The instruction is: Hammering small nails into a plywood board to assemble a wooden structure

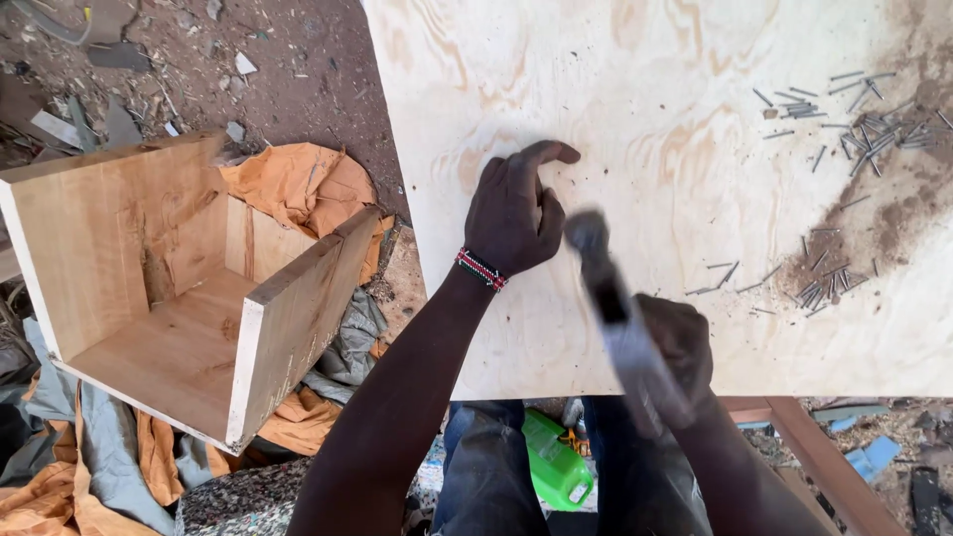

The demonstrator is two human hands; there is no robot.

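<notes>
Blurred with motion, the hammer (608, 288) sat gripped in the right hand (680, 347), fist wrapped low on the handle, head raised just beside the left hand (511, 216). It looked head-heavy and stiff, best held near the handle's end. That left hand rested on the plywood sheet (635, 119), fingers pinched narrow, probably around a nail too small to make out. Loose nails (854, 119) lay scattered well apart to the right; an open wooden box (179, 288) stood left on orange cloth (298, 184)

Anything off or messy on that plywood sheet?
Yes: loose nails lie scattered in heaps over the right side of the plywood sheet, on dark stains. The hammer in the right hand is motion-blurred. The left hand rests on the sheet.
</notes>
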